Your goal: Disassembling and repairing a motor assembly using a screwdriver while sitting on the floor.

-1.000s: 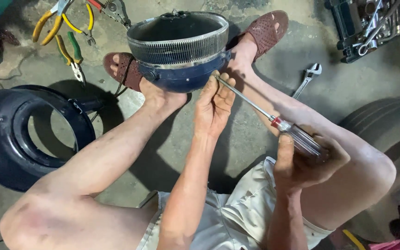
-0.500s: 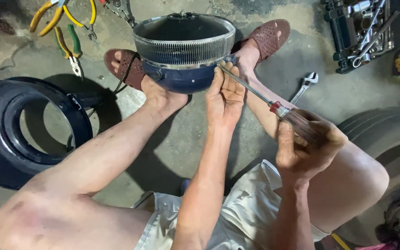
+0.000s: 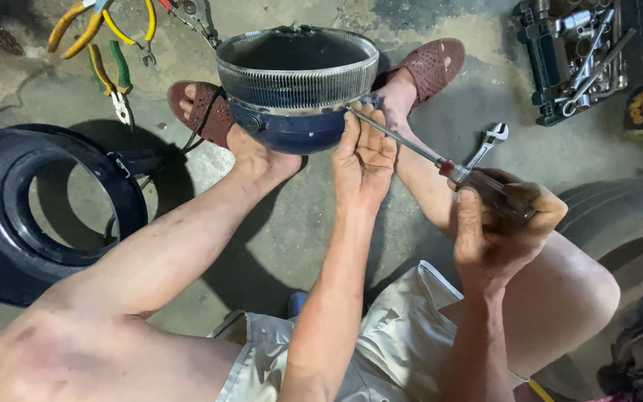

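1. Upper centre of the frame: round dark-blue metal housing with a ribbed silver rim [image 3: 295,85] sits on the concrete floor [image 3: 485,97] between two feet in brown perforated sandals [image 3: 429,68].
2. Left hand [image 3: 365,152]: fingertips pinched together at the housing's right edge, steadying the shaft of the long screwdriver with a clear dark handle [image 3: 440,164] where the tip meets the rim.
3. Right hand [image 3: 504,227], centre right: grip clamped around the screwdriver handle; shaft runs up-left to the housing.
4. A third hand [image 3: 258,156] cups the housing's lower left side.
5. Left edge: large black ring-shaped cover [image 3: 9,216] on the floor.
6. Upper left: yellow-handled pliers [image 3: 91,26]. Right of the screwdriver: silver adjustable wrench [image 3: 489,141]. Upper right: open socket-set case [image 3: 571,56].
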